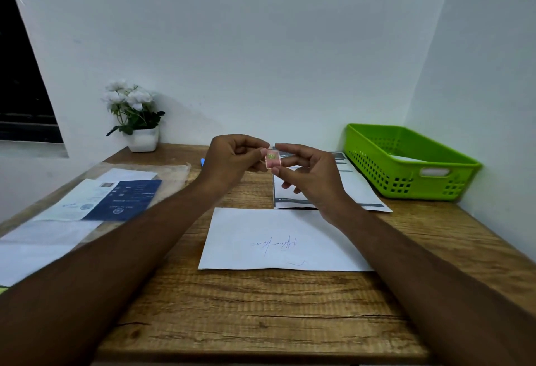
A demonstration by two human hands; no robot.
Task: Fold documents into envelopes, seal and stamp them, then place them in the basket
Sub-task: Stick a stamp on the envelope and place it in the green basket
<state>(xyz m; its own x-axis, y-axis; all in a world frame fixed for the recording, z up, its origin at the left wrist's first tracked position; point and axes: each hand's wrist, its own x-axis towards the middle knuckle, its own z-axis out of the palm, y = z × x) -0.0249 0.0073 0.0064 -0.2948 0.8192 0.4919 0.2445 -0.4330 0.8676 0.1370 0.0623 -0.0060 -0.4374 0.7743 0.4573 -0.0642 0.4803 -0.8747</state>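
Note:
A small pink stamp is held in the air above the desk, pinched between my left hand and my right hand. Below them a white envelope with blue handwriting lies flat on the wooden table. A green plastic basket stands at the back right against the wall, with something white inside it.
Printed documents lie beyond the envelope, next to the basket. On the left are a blue and white leaflet and more papers in clear plastic. A white flower pot stands at the back left. A blue pen tip shows behind my left wrist.

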